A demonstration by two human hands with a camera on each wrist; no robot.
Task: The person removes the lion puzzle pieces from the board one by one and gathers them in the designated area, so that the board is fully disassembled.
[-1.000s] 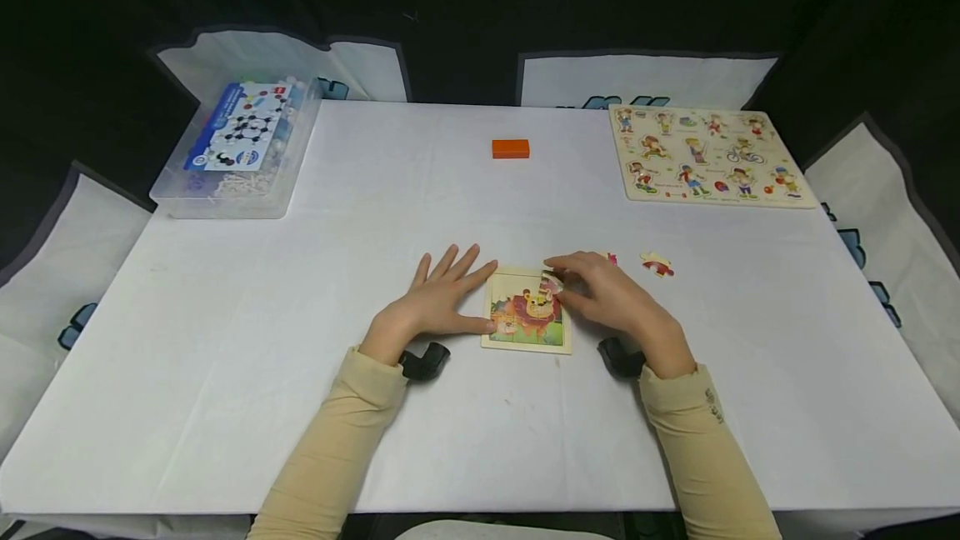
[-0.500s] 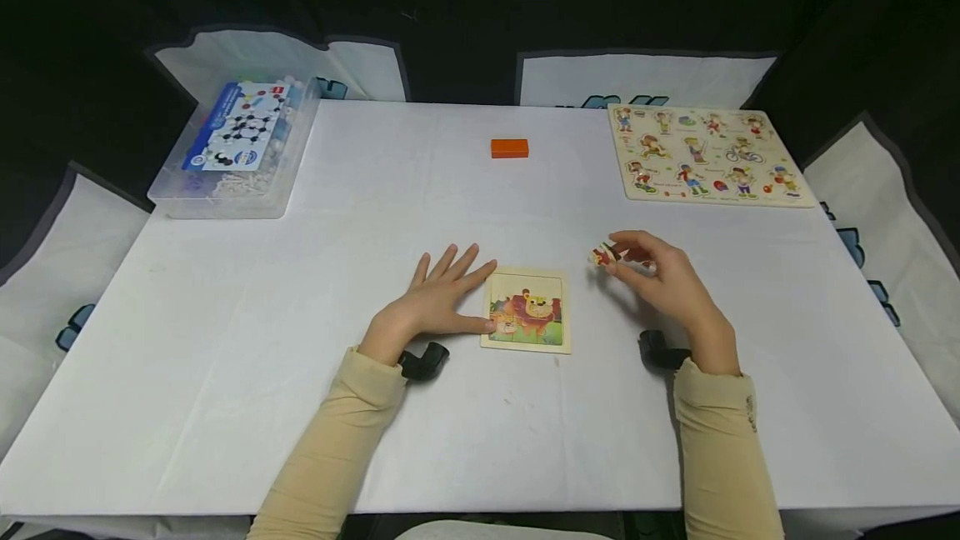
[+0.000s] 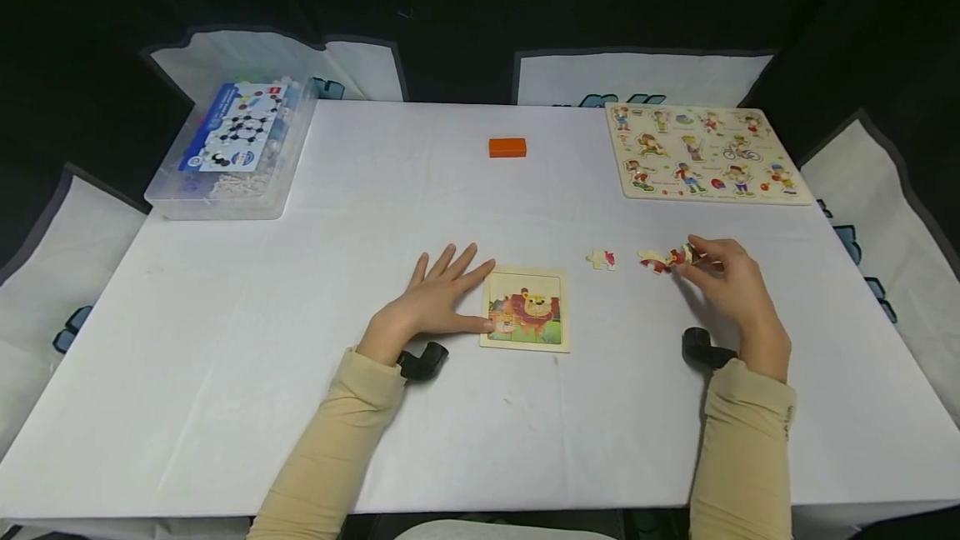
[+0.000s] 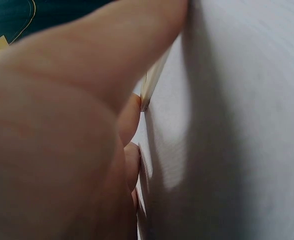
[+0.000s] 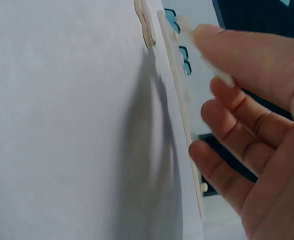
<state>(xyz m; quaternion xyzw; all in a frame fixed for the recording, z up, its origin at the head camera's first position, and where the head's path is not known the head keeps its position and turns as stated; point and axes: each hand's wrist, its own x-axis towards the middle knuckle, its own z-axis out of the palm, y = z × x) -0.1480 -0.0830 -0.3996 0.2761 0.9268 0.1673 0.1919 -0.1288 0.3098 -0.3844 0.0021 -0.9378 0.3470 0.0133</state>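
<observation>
A small wooden lion puzzle (image 3: 565, 307) lies at the middle of the table, its upper part bare. My left hand (image 3: 435, 302) rests flat beside it, fingers spread, with thumb and index finger at the puzzle's left edge. To the right, my right hand (image 3: 735, 294) pinches a puzzle piece (image 3: 682, 255) between thumb and fingers, just above the table. That piece appears next to a loose red-and-yellow piece (image 3: 651, 262); whether they touch I cannot tell. Another loose piece (image 3: 600, 259) lies nearer the puzzle. In the right wrist view the held piece (image 5: 219, 71) is blurred and partly behind the thumb.
A larger wooden picture board (image 3: 708, 155) lies at the back right. An orange block (image 3: 507, 147) sits at the back centre. At the back left stands a clear plastic box (image 3: 258, 208) with a molecule-model card on its lid.
The right hand has carried a piece from the puzzle's upper right corner off to the right, past the loose pieces. The left hand has stayed in place.
</observation>
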